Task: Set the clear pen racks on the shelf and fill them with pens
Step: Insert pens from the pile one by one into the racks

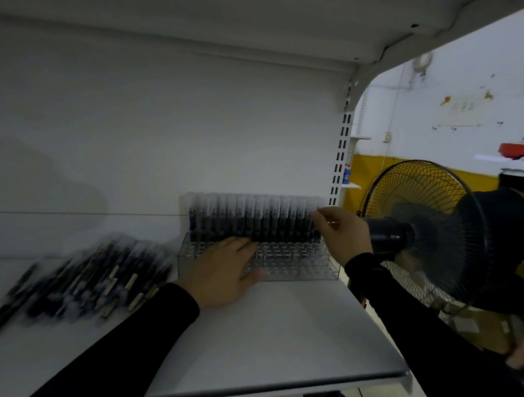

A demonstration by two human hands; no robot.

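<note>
A clear pen rack (296, 265) stands on the white shelf (278, 335) against the back wall, at the shelf's right end. Its back rows hold several dark pens with clear caps (247, 219), standing upright. My left hand (220, 272) rests flat with spread fingers on the rack's front left part. My right hand (341, 233) pinches the top of the rightmost pen (316, 215) in the back row. A blurred pile of loose dark pens (83, 286) lies on the shelf to the left.
An upper shelf (264, 19) hangs overhead. A slotted upright (340, 160) marks the shelf's right end. Beyond it stands a black floor fan (420, 231), close to my right arm. A person in dark clothes (507, 241) bends at the far right.
</note>
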